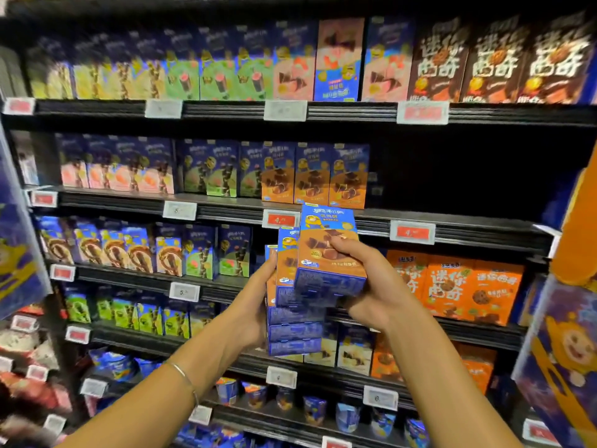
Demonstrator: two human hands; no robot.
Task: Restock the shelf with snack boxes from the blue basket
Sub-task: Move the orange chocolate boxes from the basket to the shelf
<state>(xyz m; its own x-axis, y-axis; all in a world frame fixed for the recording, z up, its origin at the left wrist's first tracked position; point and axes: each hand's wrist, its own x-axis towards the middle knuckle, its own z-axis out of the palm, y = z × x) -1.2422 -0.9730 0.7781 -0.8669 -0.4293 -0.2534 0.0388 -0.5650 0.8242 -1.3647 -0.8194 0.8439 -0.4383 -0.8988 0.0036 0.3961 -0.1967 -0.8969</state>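
Note:
My left hand (pixel 258 305) holds a stack of several blue-and-orange snack boxes (pixel 292 318) upright in front of the shelves. My right hand (pixel 365 279) grips the frontmost snack box (pixel 329 250) of that stack, thumb across its orange face, lifted a little above the others. Three matching orange-fronted boxes (pixel 315 174) stand in a row on the second shelf (pixel 226 205) just above my hands. Right of them that shelf shows a dark gap (pixel 458 179). The blue basket is out of view.
Shelves above and below are packed with other snack boxes: pink and green ones to the left, orange cookie boxes (pixel 458 286) to the right, cups (pixel 316 409) on the lowest shelf. Price tags (pixel 412 232) line the shelf edges. Hanging displays (pixel 575 318) crowd the right side.

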